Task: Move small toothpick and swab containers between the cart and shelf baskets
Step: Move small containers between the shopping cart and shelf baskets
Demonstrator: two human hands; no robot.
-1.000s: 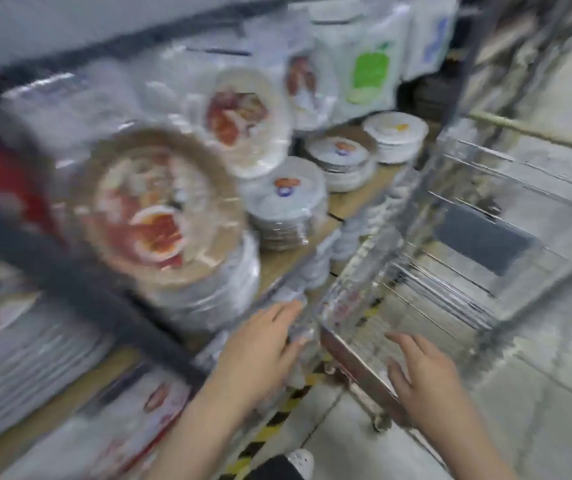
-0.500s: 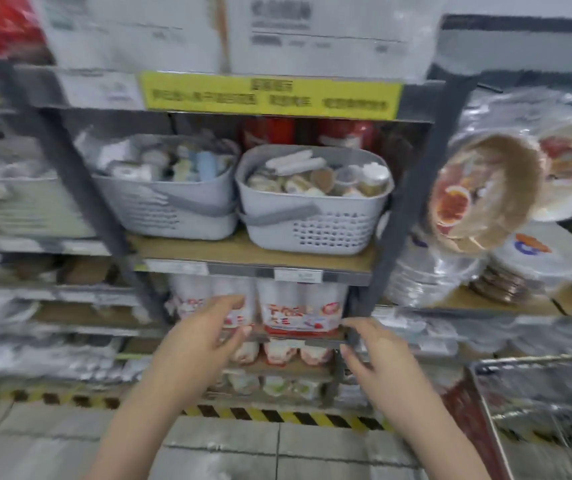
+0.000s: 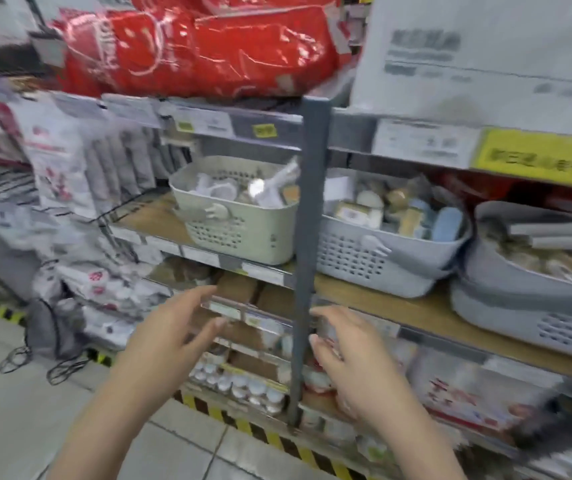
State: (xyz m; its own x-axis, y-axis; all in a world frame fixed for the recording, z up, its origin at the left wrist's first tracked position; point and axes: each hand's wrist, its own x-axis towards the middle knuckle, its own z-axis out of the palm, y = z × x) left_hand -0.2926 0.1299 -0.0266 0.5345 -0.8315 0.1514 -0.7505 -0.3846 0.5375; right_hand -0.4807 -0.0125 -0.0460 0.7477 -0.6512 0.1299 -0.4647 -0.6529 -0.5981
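Grey and cream plastic baskets sit along the front edge of the wooden shelf: cream basket left of the upright post, grey basket right, both holding small containers. Below, the left hand and right hand hover empty, fingers loosely spread.

Left hand, right hand empty, fingers relaxed

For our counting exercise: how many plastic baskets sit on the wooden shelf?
3. A cream basket left of the grey post, a pale grey basket just right of it, and a larger grey basket at far right, cut by the frame edge; more may lie beyond.
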